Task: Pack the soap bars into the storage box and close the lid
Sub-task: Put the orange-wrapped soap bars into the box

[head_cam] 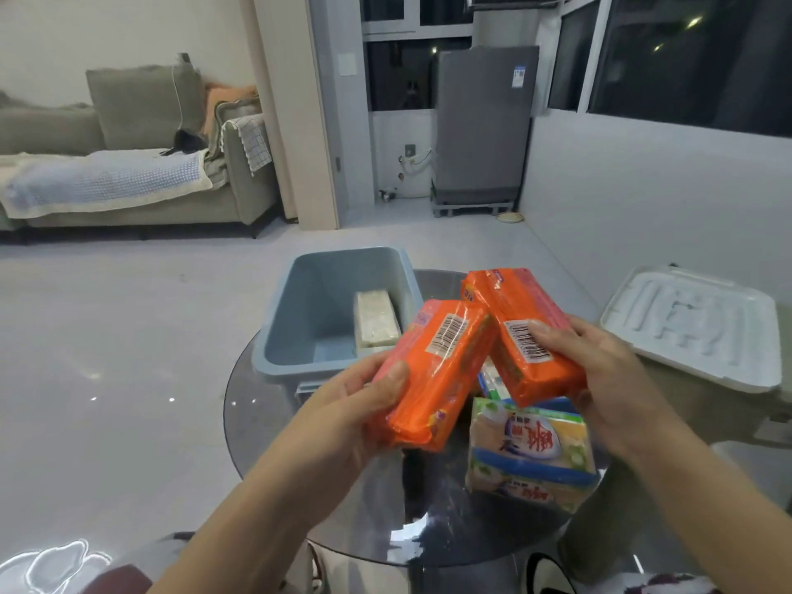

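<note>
My left hand grips an orange-wrapped soap bar, barcode side up, just in front of the open blue storage box. My right hand holds a second orange soap bar, tilted, beside the first. Inside the box a pale soap bar lies against the right wall. A yellow and blue soap pack rests on the glass table below my hands, with another pack partly hidden behind it. The white lid lies to the right, off the box.
The box and packs stand on a small round glass table. The lid rests on a beige surface at the right. A grey sofa stands far left and a grey appliance at the back. Pale floor surrounds the table.
</note>
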Demonstrator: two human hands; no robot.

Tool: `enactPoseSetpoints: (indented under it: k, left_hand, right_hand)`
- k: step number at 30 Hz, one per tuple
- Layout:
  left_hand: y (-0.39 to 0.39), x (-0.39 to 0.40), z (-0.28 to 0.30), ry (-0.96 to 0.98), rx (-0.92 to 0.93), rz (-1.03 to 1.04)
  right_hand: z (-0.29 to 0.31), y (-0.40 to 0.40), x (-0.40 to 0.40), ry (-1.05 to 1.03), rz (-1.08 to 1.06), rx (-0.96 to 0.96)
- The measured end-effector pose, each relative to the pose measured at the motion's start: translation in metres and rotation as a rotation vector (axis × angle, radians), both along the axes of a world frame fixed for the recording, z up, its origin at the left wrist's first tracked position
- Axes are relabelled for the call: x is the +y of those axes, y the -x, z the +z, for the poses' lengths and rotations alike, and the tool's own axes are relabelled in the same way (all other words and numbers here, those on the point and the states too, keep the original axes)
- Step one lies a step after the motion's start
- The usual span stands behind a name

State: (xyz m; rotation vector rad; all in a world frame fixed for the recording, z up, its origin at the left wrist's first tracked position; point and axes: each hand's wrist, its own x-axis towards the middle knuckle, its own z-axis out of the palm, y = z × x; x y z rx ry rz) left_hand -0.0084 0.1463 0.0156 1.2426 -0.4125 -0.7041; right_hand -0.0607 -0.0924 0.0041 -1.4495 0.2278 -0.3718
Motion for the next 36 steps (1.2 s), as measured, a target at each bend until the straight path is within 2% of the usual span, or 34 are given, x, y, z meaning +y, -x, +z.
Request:
enactPoseSetpoints:
  k: [8, 14, 18, 24, 29, 36]
  left_hand:
    - [-0.035, -0.009, 0.033, -0.113, -0.086, 0.132]
    - [-0.092, -0.011, 0.042, -0.271, -0.03, 0.315]
    - [-0.129, -0.019, 0.03, -0.373, 0.061, 0.47]
    - [-0.164, -0.029, -0.004, -0.662, 0.026, 0.621]
    - [-0.18, -0.044, -0.025, -0.845, -0.007, 0.666]
    - [-0.206, -0.051, -0.04, -0.996, -0.112, 0.664]
  right_hand:
    - [0.007, -0.048, 0.014, -0.027, -0.015, -0.071]
    - [-0.003, -0.087, 0.024, -0.059, -0.034, -0.048]
    - [-0.009, -0.107, 0.029, -0.053, -0.041, -0.013]
    - [-0.014, -0.127, 0.037, -0.11, 0.002, 0.038]
    - [-0.015, -0.126, 0.035, -0.116, 0.021, 0.05]
    - [-0.01, -0.12, 0.039, -0.08, 0.065, 0.037]
